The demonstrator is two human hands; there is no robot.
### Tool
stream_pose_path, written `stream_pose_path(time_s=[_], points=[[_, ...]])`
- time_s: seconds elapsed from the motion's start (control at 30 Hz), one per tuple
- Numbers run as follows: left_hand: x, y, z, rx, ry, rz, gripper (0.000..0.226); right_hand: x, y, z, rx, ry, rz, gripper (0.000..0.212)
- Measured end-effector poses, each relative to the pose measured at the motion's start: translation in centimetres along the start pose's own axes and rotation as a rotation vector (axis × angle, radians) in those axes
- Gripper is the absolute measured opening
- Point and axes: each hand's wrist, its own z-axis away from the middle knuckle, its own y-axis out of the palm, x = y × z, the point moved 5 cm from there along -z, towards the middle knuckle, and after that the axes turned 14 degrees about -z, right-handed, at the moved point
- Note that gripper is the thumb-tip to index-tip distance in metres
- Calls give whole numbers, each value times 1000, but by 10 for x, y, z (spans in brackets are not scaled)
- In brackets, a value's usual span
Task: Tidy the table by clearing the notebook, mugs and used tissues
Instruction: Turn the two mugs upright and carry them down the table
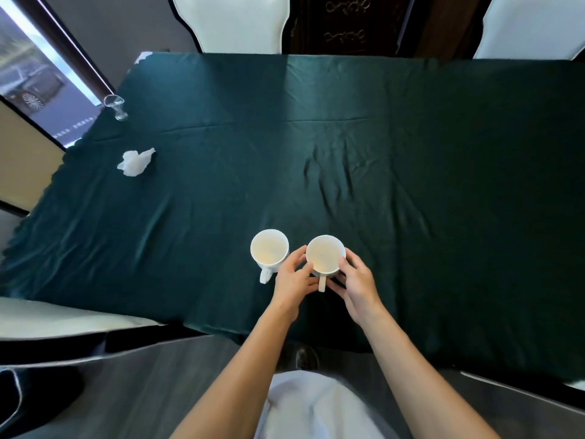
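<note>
Two white mugs stand side by side near the front edge of the table, which is covered by a dark green cloth (411, 153). The right mug (325, 254) is cupped between my left hand (294, 277) and my right hand (357, 280), its handle pointing toward me. The left mug (269, 250) stands free just left of my left hand, handle also toward me. A crumpled white tissue (135, 162) lies far off at the left side of the table. No notebook is in view.
A small clear glass (115, 106) stands at the table's far left edge. White chairs sit at the far side (234, 23), far right (535, 26) and near left (63, 318). A window lies to the left.
</note>
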Motion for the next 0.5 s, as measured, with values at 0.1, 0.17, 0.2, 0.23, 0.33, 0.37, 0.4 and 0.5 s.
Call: stream_pose_path(time_s=[0.1,0.17,0.2,0.23,0.33,0.37,0.4,0.5], points=[[-1,-2,2,5,-1,-10,38,-1,2,0,13,8,-17,29],[0,-6,4,-13,5,-69,40,-1,0,1,19,3,2,29],[1,-10,6,-37,15,-102,41,-1,-2,1,10,-2,11,31],[3,-16,8,-78,32,-114,38,-3,-5,2,-8,-7,20,36],[16,-47,23,-284,112,-40,24,-5,-24,12,-117,-120,121,42],[21,-60,29,-370,130,-38,23,-6,-30,16,-152,-184,183,35],[28,-73,33,-449,128,-49,22,-9,-35,21,-178,-235,247,27],[48,-97,29,-561,34,-67,17,-23,-41,25,-185,-277,393,13]])
